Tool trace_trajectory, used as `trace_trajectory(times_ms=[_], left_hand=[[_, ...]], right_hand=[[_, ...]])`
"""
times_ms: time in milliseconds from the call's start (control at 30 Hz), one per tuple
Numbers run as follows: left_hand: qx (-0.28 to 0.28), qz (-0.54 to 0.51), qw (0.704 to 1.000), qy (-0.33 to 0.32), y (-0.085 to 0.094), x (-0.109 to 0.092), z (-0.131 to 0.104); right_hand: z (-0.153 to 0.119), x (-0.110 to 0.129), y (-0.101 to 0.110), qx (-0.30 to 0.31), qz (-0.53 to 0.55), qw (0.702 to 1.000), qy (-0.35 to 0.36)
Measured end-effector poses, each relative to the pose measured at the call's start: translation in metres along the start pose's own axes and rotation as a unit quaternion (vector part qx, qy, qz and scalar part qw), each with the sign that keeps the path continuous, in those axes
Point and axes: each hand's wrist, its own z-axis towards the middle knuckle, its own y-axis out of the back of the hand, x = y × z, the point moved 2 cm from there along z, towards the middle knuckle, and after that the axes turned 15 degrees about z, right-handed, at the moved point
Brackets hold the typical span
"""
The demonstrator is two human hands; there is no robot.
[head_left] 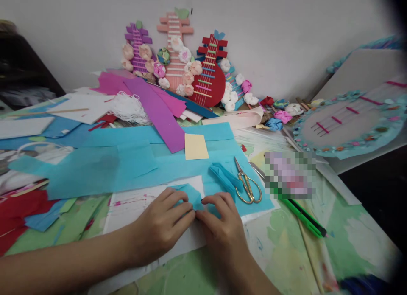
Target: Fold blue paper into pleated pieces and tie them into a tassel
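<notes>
- From where I stand, the left hand (160,220) is nearest me, left of the gold-handled scissors (249,189), its fingertips pinching a small blue piece (192,196).
- The right hand (224,220), nearer the scissors and on their near left side, grips that same piece, the two hands' fingertips meeting at its near edge.
- So the small blue piece sits left of the scissors, held above a white sheet (187,240) on the green-patterned worktop (181,273).
- A green cutter (303,216) lies to the right of the scissors and a little nearer.
- Just left of the scissors rests a folded blue strip (224,178).
- Beyond the scissors, to the left, I see a pale yellow square (196,146), with a purple strip (159,114) touching its left edge.
- Farther past the scissors, a red lute shape (213,80) leans by the wall (254,27), beside a pink one (174,59) trimmed with paper flowers.
</notes>
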Motion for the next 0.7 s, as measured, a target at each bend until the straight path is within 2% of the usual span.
trace_trajectory(times_ms=[133,267,367,500,600,700], left_hand=[[-0.015,-0.014,1.000,-0.014,0.010,0.010,-0.008],[0.006,-0.031,0.999,-0.018,0.018,0.019,-0.019],[0.037,-0.047,0.998,0.020,0.021,0.025,-0.021],[0.080,-0.084,0.991,0.066,0.022,0.033,-0.020],[0.099,-0.099,0.989,0.055,0.019,0.037,-0.021],[0.089,-0.094,0.991,0.043,0.014,0.040,-0.023]], right_hand=[[-0.001,-0.006,0.002,0.000,-0.007,1.000,-0.019],[0.001,-0.011,0.005,-0.015,0.013,1.000,-0.016],[0.002,-0.014,0.007,-0.019,0.041,0.999,-0.027],[0.002,-0.020,0.008,-0.024,0.092,0.992,-0.082],[0.000,-0.026,0.008,-0.029,0.103,0.987,-0.116],[0.000,-0.030,0.007,-0.015,0.103,0.987,-0.126]])
